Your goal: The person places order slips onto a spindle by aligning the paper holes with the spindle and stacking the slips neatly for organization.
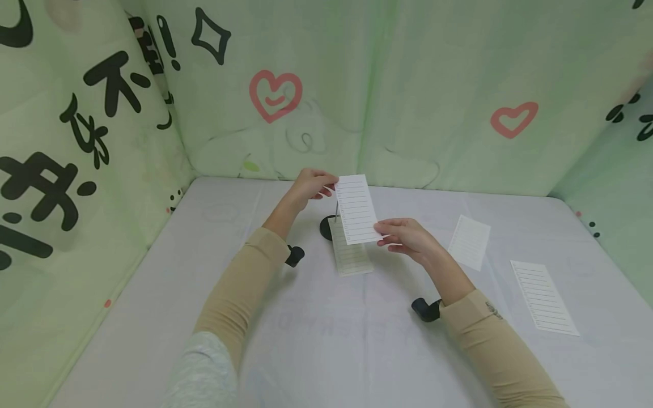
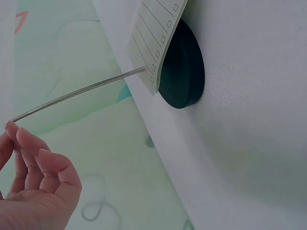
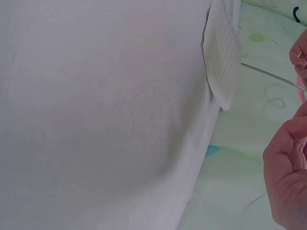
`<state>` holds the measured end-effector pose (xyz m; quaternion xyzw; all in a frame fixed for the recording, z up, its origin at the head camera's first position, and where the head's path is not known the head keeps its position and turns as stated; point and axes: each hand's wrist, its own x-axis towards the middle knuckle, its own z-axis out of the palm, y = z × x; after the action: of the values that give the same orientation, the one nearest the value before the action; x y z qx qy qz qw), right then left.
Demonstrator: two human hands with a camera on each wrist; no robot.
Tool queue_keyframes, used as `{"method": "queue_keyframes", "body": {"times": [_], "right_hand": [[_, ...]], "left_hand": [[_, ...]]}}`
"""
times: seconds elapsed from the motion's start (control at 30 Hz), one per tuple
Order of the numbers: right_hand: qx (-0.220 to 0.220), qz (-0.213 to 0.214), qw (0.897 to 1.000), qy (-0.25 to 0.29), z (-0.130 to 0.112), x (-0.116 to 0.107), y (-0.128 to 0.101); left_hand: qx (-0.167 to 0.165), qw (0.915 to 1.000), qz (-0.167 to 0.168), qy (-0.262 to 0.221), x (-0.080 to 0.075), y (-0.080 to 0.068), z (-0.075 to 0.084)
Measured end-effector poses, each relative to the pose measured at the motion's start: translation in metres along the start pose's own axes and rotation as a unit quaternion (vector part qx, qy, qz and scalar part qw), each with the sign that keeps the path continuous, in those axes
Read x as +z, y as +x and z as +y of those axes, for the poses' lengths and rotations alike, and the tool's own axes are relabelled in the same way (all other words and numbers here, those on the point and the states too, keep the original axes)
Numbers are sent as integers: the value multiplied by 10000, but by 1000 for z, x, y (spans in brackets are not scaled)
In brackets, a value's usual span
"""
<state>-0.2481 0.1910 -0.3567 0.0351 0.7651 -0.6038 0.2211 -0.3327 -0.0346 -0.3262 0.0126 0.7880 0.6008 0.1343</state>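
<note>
A white lined paper sheet (image 1: 356, 209) is held up between both hands over a bill spike. At its upper left corner, my left hand (image 1: 312, 184) pinches it with thumb and fingers. My right hand (image 1: 408, 235) pinches the lower right corner. In the left wrist view the thin metal rod (image 2: 76, 93) rises from a round black base (image 2: 189, 76), and the left fingertips (image 2: 12, 128) are at its tip. Several lined sheets (image 2: 156, 36) are skewered low on the rod. The right wrist view shows the right hand (image 3: 288, 172) at the edge; the held sheet is not clearly visible there.
Two more lined sheets lie on the white table to the right, one farther back (image 1: 469, 241) and one nearer (image 1: 545, 297). Green curtains (image 1: 408, 85) with drawings surround the table (image 1: 326, 351). Black camera mounts (image 1: 425, 310) sit at both wrists.
</note>
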Motion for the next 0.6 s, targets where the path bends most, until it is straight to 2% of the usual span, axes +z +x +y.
{"method": "queue_keyframes", "body": {"times": [0.6], "right_hand": [[42,-44,10000,64,2,1,3]], "left_hand": [[-18,9998,-130,-151,-1,0,-3]]}}
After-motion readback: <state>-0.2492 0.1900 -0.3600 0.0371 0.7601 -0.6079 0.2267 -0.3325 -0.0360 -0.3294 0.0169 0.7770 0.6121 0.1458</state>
